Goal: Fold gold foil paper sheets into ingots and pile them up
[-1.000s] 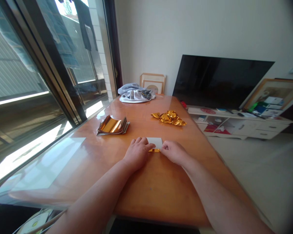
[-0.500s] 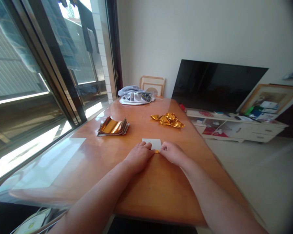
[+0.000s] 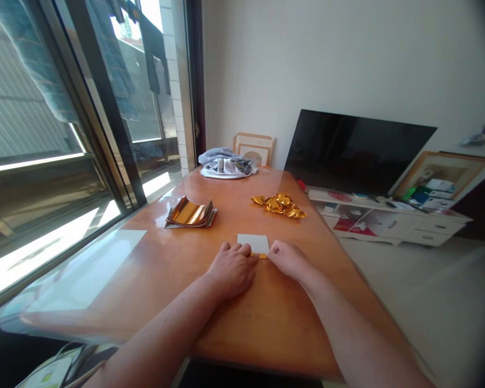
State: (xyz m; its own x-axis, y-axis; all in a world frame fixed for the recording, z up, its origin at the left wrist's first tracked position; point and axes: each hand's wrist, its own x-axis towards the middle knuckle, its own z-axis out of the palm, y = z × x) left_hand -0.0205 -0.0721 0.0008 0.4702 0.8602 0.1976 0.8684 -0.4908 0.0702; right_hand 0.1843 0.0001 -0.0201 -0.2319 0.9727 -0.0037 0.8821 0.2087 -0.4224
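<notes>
A small sheet of foil paper (image 3: 253, 241) lies on the table, pale side up, with a narrow gold strip folded along its near edge. My left hand (image 3: 233, 269) is on the near left corner, fingers bent, thumb and fingertips pressed at the fold. At the right end of the gold strip my right hand (image 3: 288, 260) is closed, its fingers curled and pinching the paper's edge. A curling stack of gold foil sheets (image 3: 191, 213) sits farther off to the left. Beyond my right hand lie folded or twisted gold foil pieces (image 3: 282, 205).
The brown wooden table (image 3: 267, 334) runs away from me. A heap of grey cloth (image 3: 228, 163) rests at its far end, near framed pictures (image 3: 254, 148). Right of it are a television (image 3: 355, 153) and a white cabinet (image 3: 404, 223); glass sliding doors (image 3: 117, 118) stand left.
My left hand has shifted slightly and turned flatter over the paper, and more of the gold strip shows between the hands. My right hand keeps its pinch. The view has tilted a little.
</notes>
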